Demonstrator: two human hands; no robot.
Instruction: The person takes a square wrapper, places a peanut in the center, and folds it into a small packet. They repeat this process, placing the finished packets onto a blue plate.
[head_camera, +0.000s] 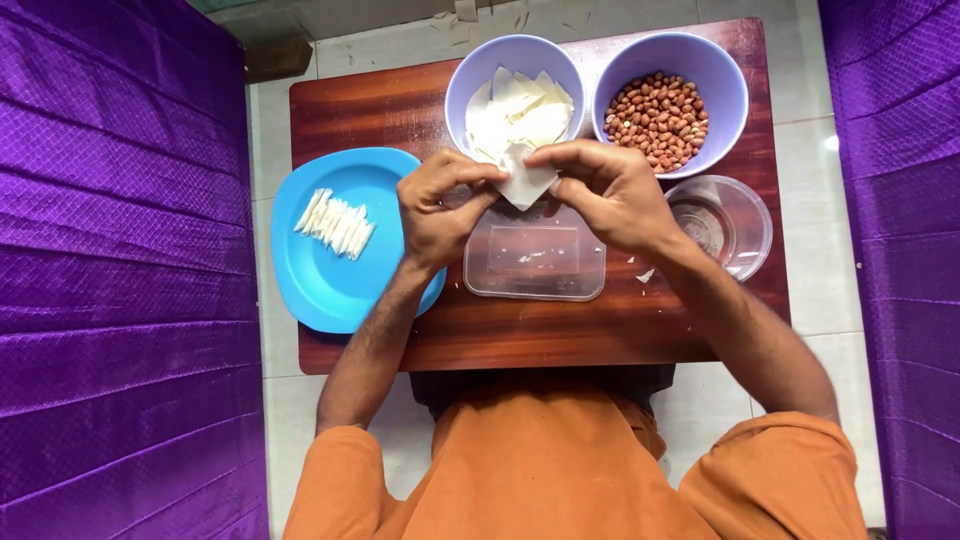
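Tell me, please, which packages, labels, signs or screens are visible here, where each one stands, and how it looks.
No labels, signs or screens show; the only packaging is two bare clear plastic containers.
Rectangular clear plastic container: middle of the wooden table, below both hands, nearly empty.
Round clear plastic container: right of it, under the bowl of peanuts, see-through.
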